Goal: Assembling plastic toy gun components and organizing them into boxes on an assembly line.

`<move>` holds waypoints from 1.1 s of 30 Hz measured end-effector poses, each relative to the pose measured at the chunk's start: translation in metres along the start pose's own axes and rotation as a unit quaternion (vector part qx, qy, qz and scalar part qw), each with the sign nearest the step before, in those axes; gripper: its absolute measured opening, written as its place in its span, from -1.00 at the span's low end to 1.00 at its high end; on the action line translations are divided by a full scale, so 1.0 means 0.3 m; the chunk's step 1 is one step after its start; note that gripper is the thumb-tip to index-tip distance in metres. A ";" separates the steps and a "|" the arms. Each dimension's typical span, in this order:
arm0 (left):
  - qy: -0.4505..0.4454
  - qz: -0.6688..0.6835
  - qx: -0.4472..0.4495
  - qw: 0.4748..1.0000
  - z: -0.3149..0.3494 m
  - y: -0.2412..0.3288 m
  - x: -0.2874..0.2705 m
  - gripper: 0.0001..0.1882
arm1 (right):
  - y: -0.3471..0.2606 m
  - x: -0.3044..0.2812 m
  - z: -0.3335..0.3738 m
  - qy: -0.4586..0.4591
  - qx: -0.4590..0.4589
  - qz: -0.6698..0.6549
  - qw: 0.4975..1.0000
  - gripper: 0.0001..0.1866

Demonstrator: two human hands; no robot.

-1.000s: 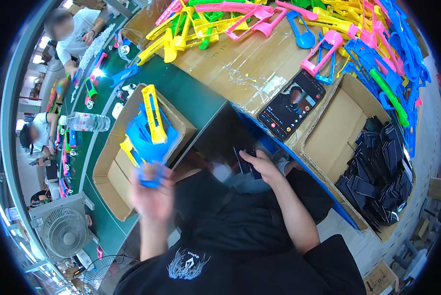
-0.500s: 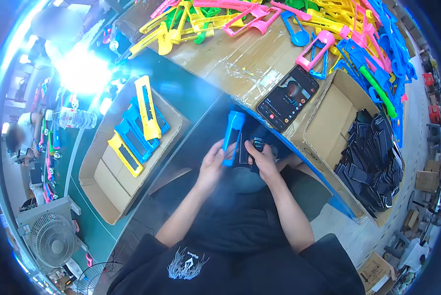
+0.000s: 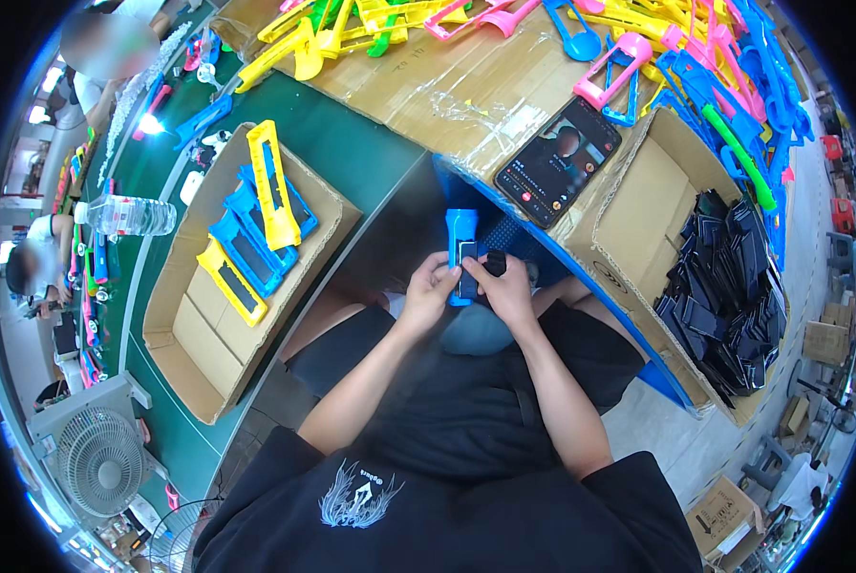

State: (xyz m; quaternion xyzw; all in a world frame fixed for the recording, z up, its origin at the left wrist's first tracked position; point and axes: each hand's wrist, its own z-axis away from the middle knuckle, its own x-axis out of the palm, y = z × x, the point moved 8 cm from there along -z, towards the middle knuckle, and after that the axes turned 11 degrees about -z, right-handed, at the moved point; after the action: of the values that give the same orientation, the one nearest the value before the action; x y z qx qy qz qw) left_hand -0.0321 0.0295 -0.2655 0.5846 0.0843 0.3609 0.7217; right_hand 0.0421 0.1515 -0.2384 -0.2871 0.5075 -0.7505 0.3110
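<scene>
In front of my lap, my left hand (image 3: 430,293) is closed round the lower part of a blue plastic torch-shaped housing (image 3: 461,225), whose wide round end points away from me. A small black rectangular panel (image 3: 468,256) lies against the housing's right side. My right hand (image 3: 506,288) pinches that panel near its lower end, thumb on top. More black pieces (image 3: 495,261) stick up from the curled fingers of my right hand; how many cannot be made out. Whether the panel sits inside the housing's opening or only touches it is unclear.
To the left, a cardboard tray (image 3: 203,336) holds blue and yellow housings. At right, another carton (image 3: 638,205) contains a heap of black panels (image 3: 719,296). A phone (image 3: 560,162) lies beyond my hands, before piled colourful housings (image 3: 724,67). A bottle (image 3: 130,215) and fan (image 3: 101,463) are farther left.
The blue housing has turned more upright and lowered slightly. My right hand has moved left, bringing a black panel against the housing. The head view has shifted slightly.
</scene>
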 end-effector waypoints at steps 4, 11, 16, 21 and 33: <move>0.003 0.018 0.010 1.000 0.008 0.047 0.024 -0.53 | 0.025 -0.006 -0.007 0.014 -0.006 0.008 1.000 -0.73; -0.027 -0.018 0.017 0.999 -0.026 0.013 0.016 -0.48 | 0.040 0.002 -0.017 0.004 0.011 0.079 0.997 -0.70; 0.009 -0.064 0.010 0.998 -0.031 -0.009 -0.019 -0.51 | 0.027 -0.019 -0.024 0.058 -0.066 0.021 0.996 -0.61; 0.002 -0.106 -0.003 0.994 -0.029 0.001 -0.012 -0.48 | 0.048 -0.021 -0.040 0.023 -0.097 0.046 0.994 -0.56; -0.082 0.003 -0.062 0.995 -0.018 0.018 -0.006 -0.30 | 0.105 -0.033 -0.053 0.017 0.004 -0.040 0.999 -0.53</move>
State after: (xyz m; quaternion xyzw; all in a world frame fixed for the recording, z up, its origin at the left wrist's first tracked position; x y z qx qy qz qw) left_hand -0.0387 0.0330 -0.2627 0.5663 0.0003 0.3179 0.7604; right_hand 0.0421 0.1589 -0.2742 -0.2929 0.4975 -0.7696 0.2728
